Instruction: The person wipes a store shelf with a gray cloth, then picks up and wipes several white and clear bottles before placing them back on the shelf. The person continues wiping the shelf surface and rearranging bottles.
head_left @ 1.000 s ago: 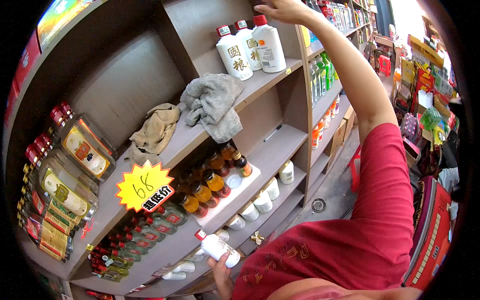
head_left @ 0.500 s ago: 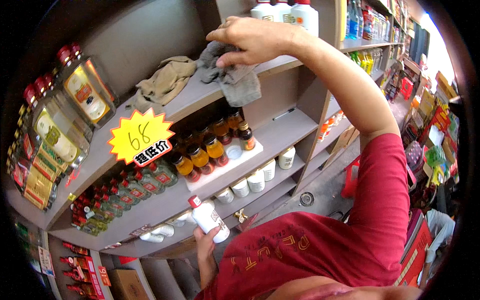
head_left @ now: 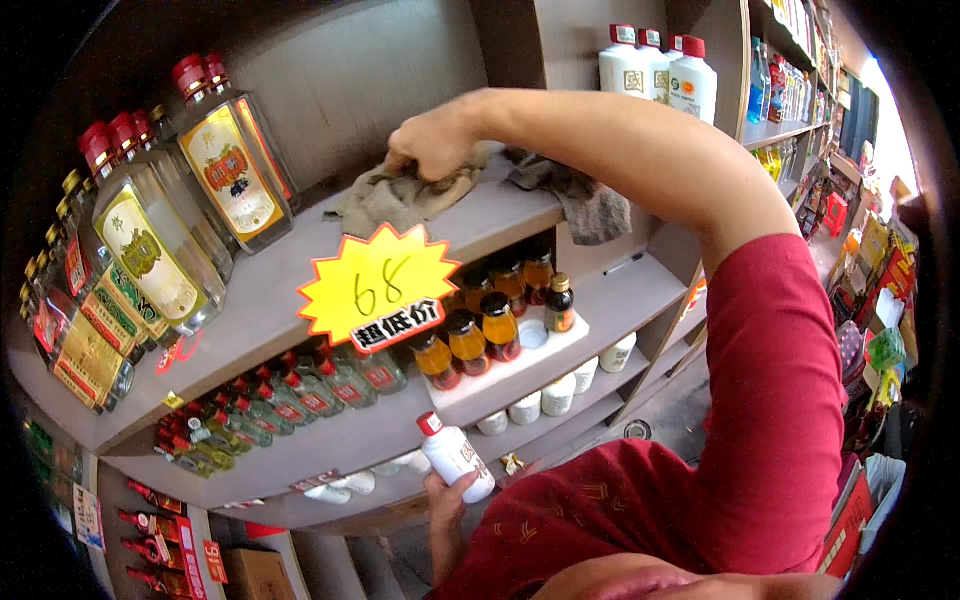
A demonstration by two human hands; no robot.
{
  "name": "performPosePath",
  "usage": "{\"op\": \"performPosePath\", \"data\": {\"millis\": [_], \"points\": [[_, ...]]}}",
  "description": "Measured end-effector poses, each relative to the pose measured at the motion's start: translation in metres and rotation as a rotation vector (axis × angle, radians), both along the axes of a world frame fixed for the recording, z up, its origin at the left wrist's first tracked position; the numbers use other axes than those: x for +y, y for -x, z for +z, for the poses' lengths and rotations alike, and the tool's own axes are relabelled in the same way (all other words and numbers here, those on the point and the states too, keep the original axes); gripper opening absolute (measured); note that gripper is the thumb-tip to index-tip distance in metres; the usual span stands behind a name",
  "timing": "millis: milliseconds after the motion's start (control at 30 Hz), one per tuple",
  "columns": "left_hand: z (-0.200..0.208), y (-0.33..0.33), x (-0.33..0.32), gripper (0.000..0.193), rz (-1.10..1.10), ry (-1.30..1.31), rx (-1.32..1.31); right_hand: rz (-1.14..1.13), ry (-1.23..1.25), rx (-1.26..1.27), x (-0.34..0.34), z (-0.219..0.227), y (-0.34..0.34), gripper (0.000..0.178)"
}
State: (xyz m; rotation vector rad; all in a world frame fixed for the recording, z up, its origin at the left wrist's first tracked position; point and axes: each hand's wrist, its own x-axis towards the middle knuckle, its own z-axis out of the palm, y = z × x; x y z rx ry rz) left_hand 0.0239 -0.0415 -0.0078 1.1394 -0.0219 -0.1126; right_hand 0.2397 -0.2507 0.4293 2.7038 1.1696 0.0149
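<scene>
Low in front of my body, my left hand [head_left: 447, 503] is closed around a white bottle [head_left: 455, 458] with a red cap, held tilted. My right hand [head_left: 435, 145] reaches up to the top shelf, its fingers curled onto a beige cloth [head_left: 385, 203] that lies crumpled there. A grey cloth [head_left: 597, 212] rests to the right, under my right forearm, and hangs over the shelf's front edge. To the left of the beige cloth stand tall clear bottles [head_left: 232, 170] with red caps.
A yellow starburst price tag [head_left: 375, 290] sticks out from the shelf edge [head_left: 270, 335]. Amber bottles [head_left: 465, 345] stand on a white block below, beside rows of small clear bottles [head_left: 310, 395]. White bottles [head_left: 692, 82] stand at the upper right. Stacked goods line the floor at far right.
My right hand has gone from the grey cloth to the beige cloth and gripped it, leaving the grey one on the shelf edge. The view has shifted left. The left hand still holds the bottle.
</scene>
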Motion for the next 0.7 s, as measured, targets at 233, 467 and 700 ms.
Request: {"op": "performPosePath", "data": {"millis": [233,467,700], "points": [[-0.008,-0.024,0.035,0.046,-0.043,-0.036,0.008,-0.149,-0.167,-0.454,-0.098,0.037,-0.093,0.031],[0.028,-0.018,0.049,0.050,-0.095,-0.022,0.141,-0.653,0.390,-0.112,-0.039,0.000,-0.086,0.043],[-0.008,-0.026,0.054,0.052,-0.150,-0.073,0.110,-0.364,0.077,-0.085,-0.022,-0.009,-0.108,0.042]]}}
